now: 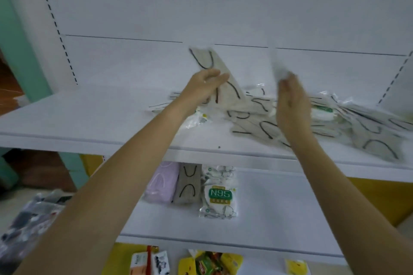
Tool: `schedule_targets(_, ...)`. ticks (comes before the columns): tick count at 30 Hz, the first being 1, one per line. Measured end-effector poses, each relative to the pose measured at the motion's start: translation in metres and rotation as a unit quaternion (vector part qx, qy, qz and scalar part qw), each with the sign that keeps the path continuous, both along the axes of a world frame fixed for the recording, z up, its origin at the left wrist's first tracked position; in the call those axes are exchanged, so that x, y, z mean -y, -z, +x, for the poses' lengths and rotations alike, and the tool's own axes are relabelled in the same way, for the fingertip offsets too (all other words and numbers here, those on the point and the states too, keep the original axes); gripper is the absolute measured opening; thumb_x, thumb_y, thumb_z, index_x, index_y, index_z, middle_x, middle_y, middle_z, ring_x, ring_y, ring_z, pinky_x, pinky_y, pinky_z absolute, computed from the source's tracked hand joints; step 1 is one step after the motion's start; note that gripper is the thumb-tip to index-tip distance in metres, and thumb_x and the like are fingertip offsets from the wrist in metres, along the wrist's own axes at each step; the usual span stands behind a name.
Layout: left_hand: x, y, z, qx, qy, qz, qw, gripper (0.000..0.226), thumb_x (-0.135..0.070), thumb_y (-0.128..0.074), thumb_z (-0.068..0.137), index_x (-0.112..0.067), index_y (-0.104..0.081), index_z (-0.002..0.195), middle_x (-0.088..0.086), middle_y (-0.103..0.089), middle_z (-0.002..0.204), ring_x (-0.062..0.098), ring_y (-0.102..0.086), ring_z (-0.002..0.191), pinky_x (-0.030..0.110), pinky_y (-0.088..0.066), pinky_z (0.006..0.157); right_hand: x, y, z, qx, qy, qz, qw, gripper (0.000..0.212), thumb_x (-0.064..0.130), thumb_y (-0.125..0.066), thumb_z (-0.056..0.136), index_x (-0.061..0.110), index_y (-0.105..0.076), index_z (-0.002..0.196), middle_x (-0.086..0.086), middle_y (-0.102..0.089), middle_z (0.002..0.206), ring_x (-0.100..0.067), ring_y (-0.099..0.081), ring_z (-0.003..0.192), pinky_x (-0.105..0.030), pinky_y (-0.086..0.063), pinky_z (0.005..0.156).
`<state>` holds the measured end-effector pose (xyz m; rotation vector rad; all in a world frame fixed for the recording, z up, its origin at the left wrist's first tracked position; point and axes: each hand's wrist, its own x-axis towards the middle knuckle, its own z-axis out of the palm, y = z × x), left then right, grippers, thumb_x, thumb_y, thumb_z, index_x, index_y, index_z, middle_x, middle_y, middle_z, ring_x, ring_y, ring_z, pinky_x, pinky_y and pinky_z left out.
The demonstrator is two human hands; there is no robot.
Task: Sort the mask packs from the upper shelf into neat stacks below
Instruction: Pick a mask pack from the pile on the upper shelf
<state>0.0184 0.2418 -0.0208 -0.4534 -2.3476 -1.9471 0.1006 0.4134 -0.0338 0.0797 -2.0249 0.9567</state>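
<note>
White metal shelves fill the view. On the upper shelf point(78, 114) lies a loose pile point(250, 118) of mask packs, spread from the middle to the right edge. Most of them are beige with black ear loops, and a few are white with a green label too blurred to read.

The left grip point(206, 83) is closed on one beige pack point(214, 60), thumb and fingers pinching its lower part, so the pack stands tilted above the pile. The right grip point(290, 100) is raised over the middle of the pile with the fingers pointing up. A pale pack point(278, 62) rises from its fingertips, but the blur there is strong and I cannot tell if the fingers really pinch it.

Both forearms cross the front edge of the upper shelf. The left one covers the left end of the pile – the right one hides some packs near the edge.

On the lower shelf point(279, 207) three stacks stand side by side, touching: a lilac stack point(159, 185), a grey-beige stack point(187, 183) and a white stack point(219, 192) whose green label reads "N95".

Under this, on the bottom shelf, lie yellow snack packets point(210, 263) – their print is not readable. A clear bag point(29, 219) of dark things lies on the floor at the left.
</note>
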Motion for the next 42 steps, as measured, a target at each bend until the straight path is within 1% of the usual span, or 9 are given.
schedule_targets(3,-0.029,0.011,0.011,0.121,0.066,0.067,0.988,0.044,-0.059,-0.048,0.088,-0.023,-0.066,0.105,-0.003,-0.068,0.103,0.02,-0.06,0.104,0.033,-0.044,0.089,0.003,0.029,-0.016,0.075,-0.12,0.195,0.97,0.042,0.01,-0.038,0.093,0.003,-0.049,0.133,-0.018,-0.052,0.133,-0.033,-0.05,0.119,-0.039,-0.035,0.106)
schedule_targets(7,-0.043,0.031,0.017,0.075,0.028,0.035,0.996,0.015,-0.014,-0.061,0.089,-0.009,-0.063,0.103,0.009,-0.069,0.095,0.023,-0.065,0.091,0.034,-0.053,0.081,-0.011,0.06,-0.016,0.182,-0.218,0.229,0.931,0.049,0.02,-0.043,0.099,0.012,-0.03,0.145,-0.009,-0.025,0.153,-0.023,-0.022,0.141,-0.026,-0.011,0.112)
schedule_targets(12,-0.028,0.046,0.025,-0.037,-0.059,0.019,0.997,0.051,0.006,-0.053,0.087,-0.022,-0.046,0.129,0.0,-0.06,0.121,0.011,-0.06,0.102,0.027,-0.05,0.089,-0.038,0.048,-0.03,0.21,-0.215,0.177,0.937,0.044,0.026,-0.046,0.097,0.012,-0.042,0.139,-0.007,-0.04,0.144,-0.022,-0.033,0.135,-0.03,-0.023,0.109)
schedule_targets(17,0.017,0.043,0.033,-0.122,-0.148,0.005,0.981,0.088,0.007,-0.055,0.086,-0.028,-0.005,0.151,-0.006,-0.013,0.157,0.012,-0.023,0.141,0.035,-0.028,0.114,-0.026,0.033,-0.067,0.248,-0.183,0.166,0.937,0.047,0.022,-0.048,0.095,0.013,-0.038,0.14,-0.008,-0.041,0.144,-0.023,-0.036,0.132,-0.03,-0.028,0.106)
schedule_targets(23,0.077,0.027,0.027,-0.162,-0.288,0.002,0.944,0.077,0.01,-0.054,0.086,-0.016,-0.018,0.149,-0.004,-0.02,0.155,-0.001,-0.018,0.133,0.002,-0.019,0.101,0.042,0.023,-0.097,0.239,-0.24,0.233,0.912,0.051,0.015,-0.047,0.095,0.015,-0.031,0.143,-0.01,-0.036,0.145,-0.027,-0.032,0.133,-0.034,-0.025,0.108)
schedule_targets(28,0.128,0.035,0.013,-0.155,-0.339,0.01,0.928,0.076,0.01,-0.055,0.086,-0.017,-0.022,0.148,-0.004,-0.023,0.154,0.009,-0.021,0.141,0.012,-0.019,0.108,0.091,0.026,-0.12,0.286,-0.268,0.317,0.864,0.058,0.024,-0.045,0.097,0.02,-0.021,0.149,-0.004,-0.024,0.154,-0.024,-0.022,0.141,-0.037,-0.018,0.114)
schedule_targets(33,0.158,0.033,-0.01,-0.148,-0.323,-0.003,0.935,0.073,0.008,-0.053,0.087,-0.018,-0.023,0.148,-0.005,-0.025,0.153,0.008,-0.022,0.14,0.01,-0.018,0.105,0.109,0.035,-0.124,0.33,-0.239,0.306,0.861,0.064,0.059,-0.048,0.087,0.027,-0.037,0.142,-0.002,-0.041,0.14,-0.02,-0.049,0.12,-0.034,-0.035,0.1)
schedule_targets(39,0.156,0.033,-0.042,-0.131,-0.285,0.022,0.949,0.062,0.005,-0.05,0.087,-0.02,-0.036,0.142,-0.006,-0.034,0.147,0.007,-0.032,0.134,0.023,-0.028,0.111,0.103,0.029,-0.118,0.315,-0.195,0.368,0.853,0.06,0.064,-0.052,0.081,0.013,-0.065,0.109,-0.005,-0.064,0.108,-0.023,-0.058,0.101,-0.039,-0.044,0.091)
schedule_targets(42,0.146,0.025,-0.058,-0.131,-0.27,0.051,0.952,0.061,0.005,-0.05,0.086,-0.02,-0.038,0.14,-0.006,-0.037,0.144,0.014,-0.036,0.134,0.035,-0.032,0.112,0.116,0.03,-0.112,0.323,-0.224,0.353,0.849,0.057,0.056,-0.046,0.089,0.008,-0.06,0.117,-0.01,-0.062,0.117,-0.026,-0.054,0.113,-0.039,-0.038,0.099)
